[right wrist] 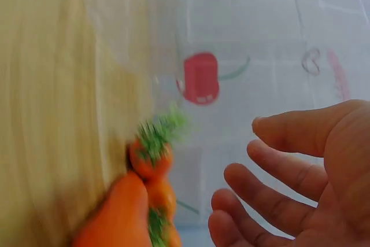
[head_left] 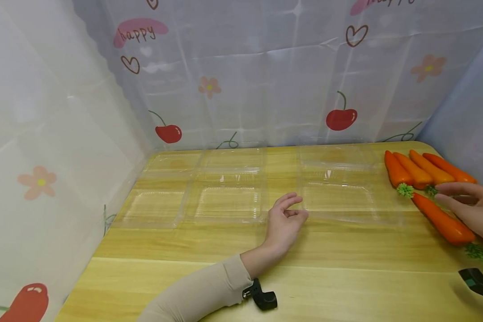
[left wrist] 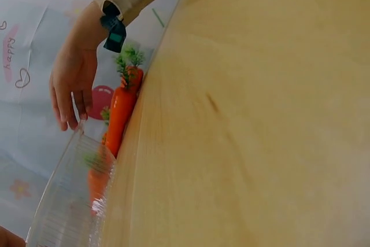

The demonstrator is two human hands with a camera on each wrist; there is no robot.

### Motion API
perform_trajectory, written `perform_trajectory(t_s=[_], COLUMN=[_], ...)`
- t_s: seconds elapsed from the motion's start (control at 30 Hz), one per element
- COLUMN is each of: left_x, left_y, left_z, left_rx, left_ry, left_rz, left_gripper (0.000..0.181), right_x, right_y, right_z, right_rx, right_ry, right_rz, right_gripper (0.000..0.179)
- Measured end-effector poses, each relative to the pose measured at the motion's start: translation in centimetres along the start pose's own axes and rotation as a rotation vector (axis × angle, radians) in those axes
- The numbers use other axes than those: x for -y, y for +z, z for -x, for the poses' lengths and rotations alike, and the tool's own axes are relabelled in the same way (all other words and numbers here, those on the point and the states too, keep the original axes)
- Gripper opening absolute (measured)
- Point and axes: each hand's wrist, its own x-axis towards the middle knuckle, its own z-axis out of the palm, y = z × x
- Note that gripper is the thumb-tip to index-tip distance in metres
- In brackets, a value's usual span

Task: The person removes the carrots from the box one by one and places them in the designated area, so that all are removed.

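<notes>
My left hand [head_left: 285, 221] is at the near-left corner of the right-hand clear plastic container [head_left: 342, 217], thumb and forefinger pinching its rim. In the left wrist view, that container [left wrist: 66, 195] rises at the lower left, and only a sliver of the left hand shows. Over at the right, my right hand [head_left: 472, 205] hovers above the carrots with fingers parted and nothing held. One orange carrot [head_left: 442, 219] with a green top lies just beside it. The right wrist view shows the right hand [right wrist: 295, 183] with loosely bent fingers, apart from the carrots [right wrist: 118, 215].
Two more clear containers, a left one [head_left: 153, 219] and a middle one [head_left: 229, 218], lie with lids folded back. Several carrots [head_left: 430, 167] sit side by side at the far right corner of the wooden table [head_left: 346, 290]. A patterned curtain [head_left: 265, 89] stands behind.
</notes>
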Motion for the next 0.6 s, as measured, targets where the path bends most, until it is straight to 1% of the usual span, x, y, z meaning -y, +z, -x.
perform_trajectory(t_s=[0.03,0.07,0.1,0.17,0.23,0.3,0.43,0.6], left_x=[0.0,0.0,-0.1,-0.1,-0.1,-0.2,-0.4,-0.7], left_y=[0.0,0.0,0.0,0.1,0.1,0.2,0.1,0.0], left_z=[0.0,0.0,0.0,0.0,0.1,0.1,0.2,0.6], left_rx=[-0.002,-0.004,-0.008,-0.013,-0.019,-0.022,-0.015,0.000], left_ry=[-0.002,-0.005,-0.010,-0.012,-0.014,-0.015,-0.019,-0.025], left_rz=[-0.001,0.000,0.000,0.001,-0.001,-0.006,-0.022,-0.025], left_gripper=[0.035,0.034,0.034,0.034,0.033,0.033,0.034,0.033], right_x=[0.8,1.5,2.1,2.9,3.4,3.7,4.0,4.3], right_y=[0.1,0.3,0.6,1.2,1.8,2.5,3.4,4.0], right_z=[0.0,0.1,0.1,0.2,0.1,0.0,-0.1,0.2], right_rx=[0.063,0.113,0.150,0.208,0.247,0.260,0.253,0.266], right_ry=[0.005,0.010,-0.002,-0.027,-0.056,-0.081,-0.119,-0.157], right_rz=[0.024,0.063,0.087,0.095,0.091,0.085,0.076,0.017], right_gripper=[0.033,0.047,0.053,0.055,0.055,0.055,0.053,0.049])
